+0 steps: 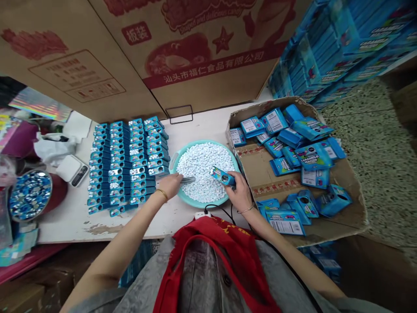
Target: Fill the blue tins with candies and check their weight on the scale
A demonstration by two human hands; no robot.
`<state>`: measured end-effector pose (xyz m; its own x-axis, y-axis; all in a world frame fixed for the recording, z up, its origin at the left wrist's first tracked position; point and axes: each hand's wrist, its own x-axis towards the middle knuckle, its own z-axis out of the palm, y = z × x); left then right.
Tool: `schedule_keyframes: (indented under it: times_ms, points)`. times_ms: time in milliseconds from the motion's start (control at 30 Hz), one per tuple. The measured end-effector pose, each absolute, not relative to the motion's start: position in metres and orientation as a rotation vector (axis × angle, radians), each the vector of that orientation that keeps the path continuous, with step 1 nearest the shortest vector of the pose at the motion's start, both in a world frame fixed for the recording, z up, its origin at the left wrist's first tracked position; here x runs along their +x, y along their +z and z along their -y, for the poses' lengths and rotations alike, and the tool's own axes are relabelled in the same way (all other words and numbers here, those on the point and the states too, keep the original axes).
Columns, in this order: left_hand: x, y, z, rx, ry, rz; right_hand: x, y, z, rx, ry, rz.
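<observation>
The left hand (171,186) grips a metal tool (188,180) and the right hand (240,193) grips a small blue box (218,174), both over the green bowl (193,203) of white bits (208,154), probably so drops fall back in.

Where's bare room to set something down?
Bare tabletop lies between the teal basin and the tall carton, and between the box rows and the front edge. Crowded: those rows and the right side of the cardboard tray.

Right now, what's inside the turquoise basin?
Small white pieces fill the turquoise basin. A metal tool in the left hand and a blue box in the right hand hide some. The bottom, under the pieces, can't be seen.
</observation>
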<state>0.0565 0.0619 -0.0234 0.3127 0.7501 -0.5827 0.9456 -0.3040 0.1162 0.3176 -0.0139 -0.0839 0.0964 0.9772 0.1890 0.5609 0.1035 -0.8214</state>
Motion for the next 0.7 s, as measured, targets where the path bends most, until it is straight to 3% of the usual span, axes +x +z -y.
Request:
schedule_keyframes:
  times_ms: [133, 300, 467, 700]
  points:
    - [0.091, -0.088, -0.047, 2.079, -0.445, -1.517, 0.319, -0.081, 0.014, -1.581, 0.676, 1.512]
    - [0.110, -0.115, -0.046, 2.027, -0.215, -1.470, 0.319, -0.080, 0.017, -1.653, 0.741, 1.384]
    - [0.076, -0.086, -0.047, 2.015, -0.055, -1.361, 0.322, -0.082, 0.018, -1.693, 0.780, 1.311]
    - [0.052, 0.002, -0.055, 2.152, 0.127, -1.172, 0.318, -0.085, 0.014, -1.648, 0.721, 1.407]
